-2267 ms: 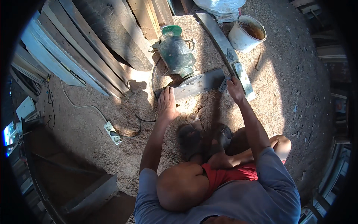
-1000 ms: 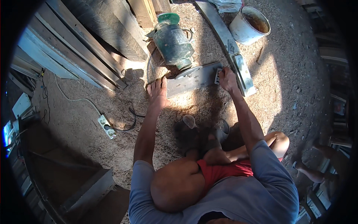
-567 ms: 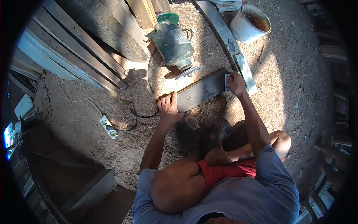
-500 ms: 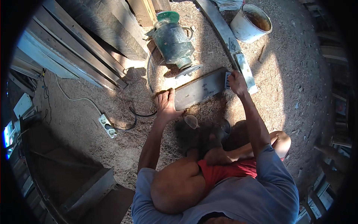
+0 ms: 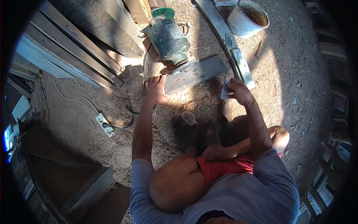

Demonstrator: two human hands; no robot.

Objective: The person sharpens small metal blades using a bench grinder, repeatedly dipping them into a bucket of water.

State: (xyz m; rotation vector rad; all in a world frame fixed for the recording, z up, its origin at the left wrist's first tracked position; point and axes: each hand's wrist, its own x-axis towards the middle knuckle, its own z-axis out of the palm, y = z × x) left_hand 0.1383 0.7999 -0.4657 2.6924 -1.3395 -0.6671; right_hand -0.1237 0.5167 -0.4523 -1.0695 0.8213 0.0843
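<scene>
A grey, weathered flat board [image 5: 195, 74] lies slantwise in front of me. My left hand [image 5: 156, 89] grips its left end between thumb and fingers. Off the board's right end, my right hand [image 5: 240, 92] is closed on a small flat pale piece [image 5: 225, 89], whose exact kind I cannot make out. Just beyond the board lies a green motor-like machine [image 5: 167, 39] on its side. Its round disc [image 5: 185, 67] is partly hidden behind the board's far edge.
A long metal beam [image 5: 216, 24] runs away at the right, near a stained white bucket [image 5: 248, 18]. Planks [image 5: 74, 44] lean at the far left. A power strip [image 5: 104, 125] with cables lies on the shavings. A dark curved container [image 5: 63, 168] stands near left.
The board has shifted left and away, now covering part of the disc. My left hand moved with it. My right hand left the board's right end and came nearer, carrying the pale piece.
</scene>
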